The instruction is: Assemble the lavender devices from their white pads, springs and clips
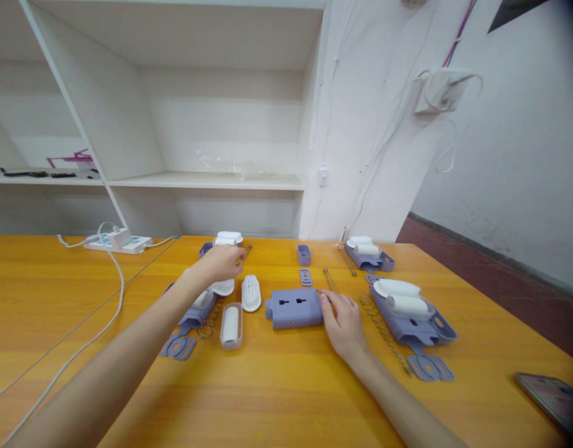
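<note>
My right hand (344, 320) grips the right end of a lavender plastic housing (295, 309) with two dark keyhole slots, lying flat on the table. My left hand (223, 261) reaches to the back left, fingers curled together beside a thin coil spring (248, 250); whatever they pinch is hidden. Just behind that hand are white oval parts (229, 238) and a lavender part (205, 249). Left of the housing lie a ribbed white oval piece (251, 294) and a clear case (231, 328) with a white roll inside. A small lavender box (303, 254) and a slotted plate (305, 277) sit behind the housing.
Similar part sets with springs lie at right (410, 311), back right (368, 252) and left, under my left forearm. A phone (550, 398) rests at the right edge. A power strip (122, 242) with a trailing white cable (121, 292) stands back left, below white shelves (206, 180).
</note>
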Motion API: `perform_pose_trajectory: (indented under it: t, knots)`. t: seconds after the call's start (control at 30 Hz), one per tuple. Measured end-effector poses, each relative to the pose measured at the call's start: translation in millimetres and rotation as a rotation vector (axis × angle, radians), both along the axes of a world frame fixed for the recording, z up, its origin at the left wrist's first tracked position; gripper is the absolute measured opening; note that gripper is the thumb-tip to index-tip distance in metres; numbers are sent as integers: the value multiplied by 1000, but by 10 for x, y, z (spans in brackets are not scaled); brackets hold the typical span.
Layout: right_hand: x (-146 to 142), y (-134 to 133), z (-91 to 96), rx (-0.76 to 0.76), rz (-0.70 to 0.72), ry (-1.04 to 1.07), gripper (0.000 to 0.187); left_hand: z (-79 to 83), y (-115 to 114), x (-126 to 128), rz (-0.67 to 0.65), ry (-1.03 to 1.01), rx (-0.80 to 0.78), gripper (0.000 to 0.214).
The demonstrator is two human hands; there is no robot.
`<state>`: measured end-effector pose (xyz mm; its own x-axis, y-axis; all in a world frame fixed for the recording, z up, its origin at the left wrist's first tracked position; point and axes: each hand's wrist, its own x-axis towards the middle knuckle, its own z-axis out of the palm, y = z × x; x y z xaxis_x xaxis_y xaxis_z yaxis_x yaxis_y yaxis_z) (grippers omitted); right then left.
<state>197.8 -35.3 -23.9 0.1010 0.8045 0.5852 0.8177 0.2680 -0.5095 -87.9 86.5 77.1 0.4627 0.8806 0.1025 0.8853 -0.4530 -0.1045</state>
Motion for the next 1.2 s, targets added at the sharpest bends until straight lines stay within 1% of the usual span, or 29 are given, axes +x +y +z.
perform_pose_trajectory:
  t: [0.07, 0.1, 0.13, 0.2, 0.3, 0.4, 0.47, 0.63, 0.77, 0.9, 1.03, 1.1, 1.2]
  knots:
    - [-1, -5, 5, 2, 1, -3, 28, 27, -164, 90, -44, 21, -53, 25]
    - [-2, -7, 7, 2, 3, -4, 28, 35, -253, 130, -62, 54, -111, 28]
    - [-2, -7, 10, 1, 4, -4, 28, 41, -339, 166, -67, 94, -159, 32]
    - [-3, -6, 12, -2, 6, -3, 28, 48, -480, 217, -67, 161, -189, 33]
    - [-4, 1, 11, -3, 8, -5, 29, 45, -550, 221, -92, 188, -187, 29]
    - [-2, 7, 5, 1, 9, -5, 30, 20, -459, 148, -112, 194, -139, 36]
    - [-1, 9, 2, -2, 11, -3, 29, -9, -367, 95, -85, 213, -123, 41]
    - [-2, 1, 9, -16, 14, -4, 28, -79, -227, 76, -30, 206, -204, 40]
    - [-2, 0, 14, -16, 17, -5, 29, -90, -172, 91, -13, 186, -218, 43]
    - [-2, 1, 10, -8, 20, -4, 29, -7, -72, -11, -12, 118, -223, 45]
    - [-5, -1, 11, -15, 19, -8, 30, 136, 41, -217, 27, 49, -171, 43]
    - [-6, 0, 13, -11, 14, -11, 30, 178, 84, -327, 72, 43, -213, 41]
    - [-9, 6, 13, -8, 9, -20, 30, 174, 125, -455, 80, 67, -292, 41]
